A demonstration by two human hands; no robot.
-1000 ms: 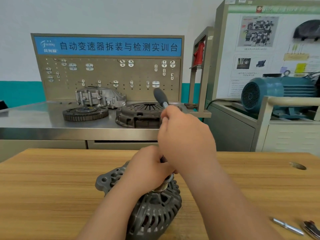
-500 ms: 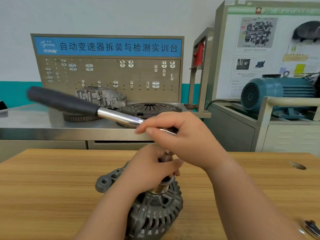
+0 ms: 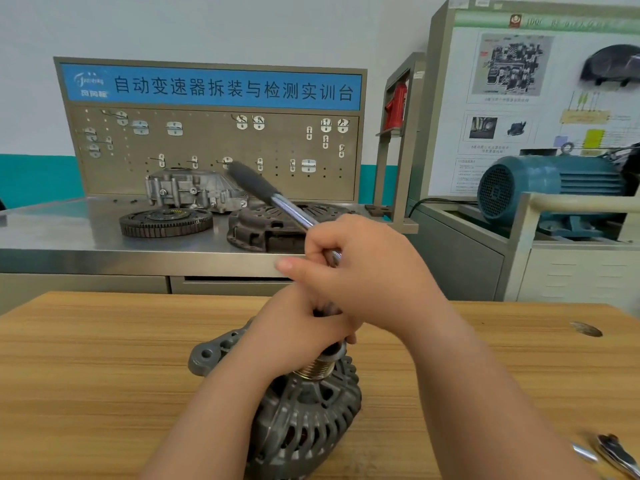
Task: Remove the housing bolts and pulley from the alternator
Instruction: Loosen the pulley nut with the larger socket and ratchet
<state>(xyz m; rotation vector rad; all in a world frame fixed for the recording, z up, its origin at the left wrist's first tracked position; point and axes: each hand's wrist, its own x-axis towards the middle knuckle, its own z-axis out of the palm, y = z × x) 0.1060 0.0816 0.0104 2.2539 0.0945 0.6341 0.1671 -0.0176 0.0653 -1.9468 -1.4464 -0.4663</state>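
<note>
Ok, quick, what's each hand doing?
Left hand: grips the top of the pulley on the alternator.
Right hand: grips the ratchet by its shaft.

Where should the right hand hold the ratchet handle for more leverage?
The black padded end, wrapped from its near right side. The right hand grips the bare chrome shaft above the pulley; it slants up and away leftward, leaving that thicker end free and farthest out.
</note>
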